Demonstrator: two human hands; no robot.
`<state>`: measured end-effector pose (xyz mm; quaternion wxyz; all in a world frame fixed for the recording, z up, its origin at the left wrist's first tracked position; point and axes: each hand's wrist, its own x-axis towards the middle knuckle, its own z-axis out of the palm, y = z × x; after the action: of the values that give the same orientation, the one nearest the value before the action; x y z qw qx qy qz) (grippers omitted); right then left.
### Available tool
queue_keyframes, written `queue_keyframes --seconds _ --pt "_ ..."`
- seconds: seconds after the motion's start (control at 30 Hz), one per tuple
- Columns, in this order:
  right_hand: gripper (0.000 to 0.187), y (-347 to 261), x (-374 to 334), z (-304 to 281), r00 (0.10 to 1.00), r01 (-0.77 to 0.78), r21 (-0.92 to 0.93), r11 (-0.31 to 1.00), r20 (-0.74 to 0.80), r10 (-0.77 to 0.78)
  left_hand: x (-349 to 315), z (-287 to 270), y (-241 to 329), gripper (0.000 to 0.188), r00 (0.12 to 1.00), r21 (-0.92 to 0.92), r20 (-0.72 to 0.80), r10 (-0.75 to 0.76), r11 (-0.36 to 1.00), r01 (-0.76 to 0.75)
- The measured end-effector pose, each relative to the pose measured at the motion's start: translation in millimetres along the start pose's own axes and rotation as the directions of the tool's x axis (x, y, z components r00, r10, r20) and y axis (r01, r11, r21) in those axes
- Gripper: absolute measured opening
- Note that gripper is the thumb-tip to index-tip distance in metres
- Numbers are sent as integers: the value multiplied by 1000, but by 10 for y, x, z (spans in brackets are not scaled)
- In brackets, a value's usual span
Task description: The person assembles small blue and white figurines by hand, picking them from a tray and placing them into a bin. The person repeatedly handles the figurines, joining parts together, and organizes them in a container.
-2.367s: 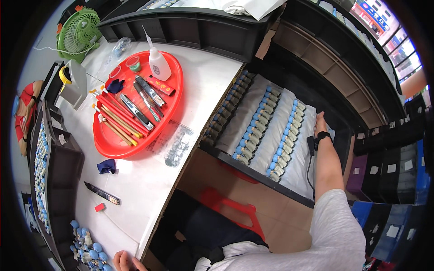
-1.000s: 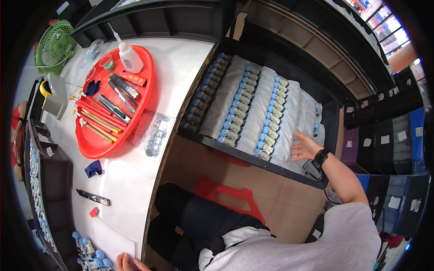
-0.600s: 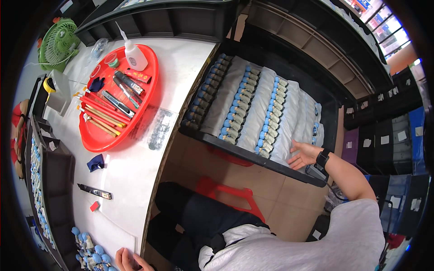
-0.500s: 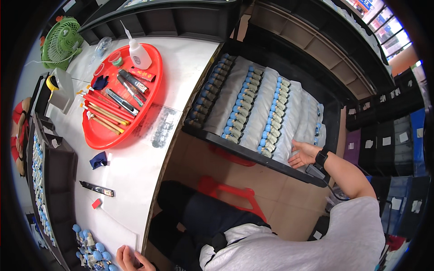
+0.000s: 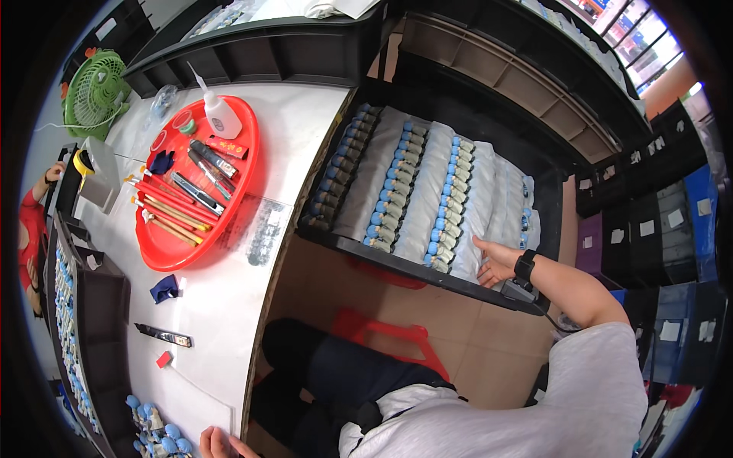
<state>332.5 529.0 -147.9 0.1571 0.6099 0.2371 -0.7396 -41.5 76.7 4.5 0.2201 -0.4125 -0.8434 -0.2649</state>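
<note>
My right hand (image 5: 498,262) is open, fingers stretched out over the white cloth (image 5: 467,267) at the near right of a black crate (image 5: 359,248). No object shows in it. Rows of small blue-headed figurines (image 5: 440,229) lie in the crate between folds of cloth; a shorter row lies at the right. At the lower edge, my left hand (image 5: 221,444) is partly cut off beside a white pad (image 5: 195,408). Its thumb and fingers are apart, with nothing visible between them. Loose blue-headed figurines (image 5: 162,435) are heaped left of that hand.
A red tray (image 5: 164,259) holds brushes, pens and a white squeeze bottle (image 5: 221,116). A cutter knife (image 5: 164,334), a red block (image 5: 163,359) and a dark blue cloth piece (image 5: 164,288) lie on the table. A green fan (image 5: 95,93) stands behind. Another person's arm (image 5: 38,195) shows at far left.
The view has shifted slightly, so the tray and crate sit a little lower and further left. My right hand stays over the cloth with its fingers extended. No figurine has visibly moved.
</note>
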Motion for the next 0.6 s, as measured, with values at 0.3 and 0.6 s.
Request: queue_keyframes --seconds 0.3,0.6 --pt "104 38 -73 -69 999 20 -190 982 39 -13 -3 10 -31 14 1000 -26 -27 8 1000 -8" --pt "98 94 -118 -112 998 22 -239 971 55 -9 17 1 2 14 1000 -15 -16 12 1000 -12"
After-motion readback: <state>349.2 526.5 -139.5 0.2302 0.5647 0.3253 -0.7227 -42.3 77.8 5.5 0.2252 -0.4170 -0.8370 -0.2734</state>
